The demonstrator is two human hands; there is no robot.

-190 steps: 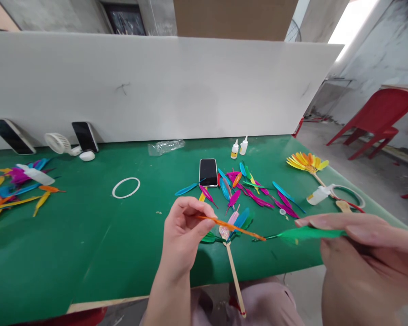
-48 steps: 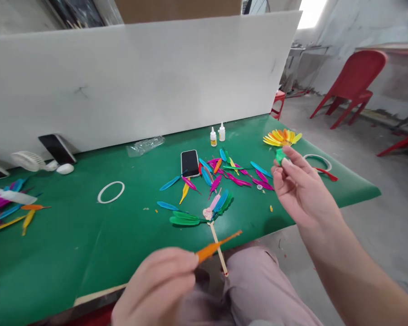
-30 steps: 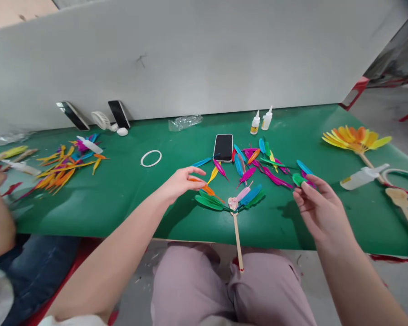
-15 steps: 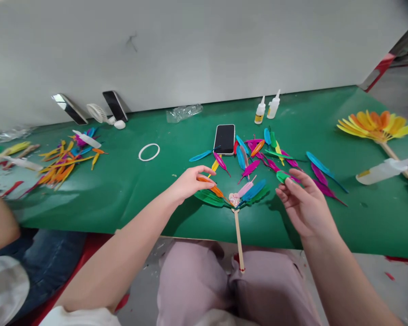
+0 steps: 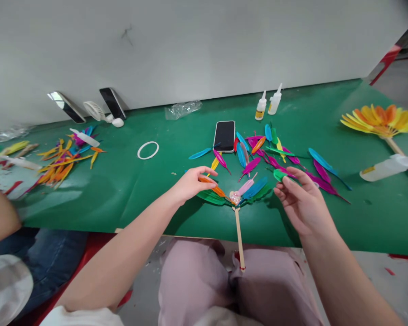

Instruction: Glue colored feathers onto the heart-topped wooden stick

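Observation:
My left hand [image 5: 194,184] pinches the outer end of an orange feather [image 5: 216,190] between thumb and fingers. The feather's other end meets the head of a small fan with a wooden stick handle [image 5: 239,237]. Green feathers [image 5: 211,197] on the left and blue [image 5: 256,187] and green ones on the right spread from that head, with a pink feather [image 5: 245,186] and a glittery pale piece [image 5: 235,198] at the middle. To the right, apart from the fan, my right hand [image 5: 302,199] is closed on a green feather [image 5: 279,175].
Loose feathers [image 5: 252,166] lie beyond the fan, near a phone [image 5: 224,136]. Two glue bottles [image 5: 261,107] stand behind; another bottle [image 5: 382,168] lies right, by a yellow-orange feather fan [image 5: 382,122]. Left are a white ring [image 5: 148,150], more feathers [image 5: 66,167] and a seated person's arm [image 5: 2,206].
My view has shifted slightly. My right hand has moved a little left with the green feather. My left hand stays at the orange feather.

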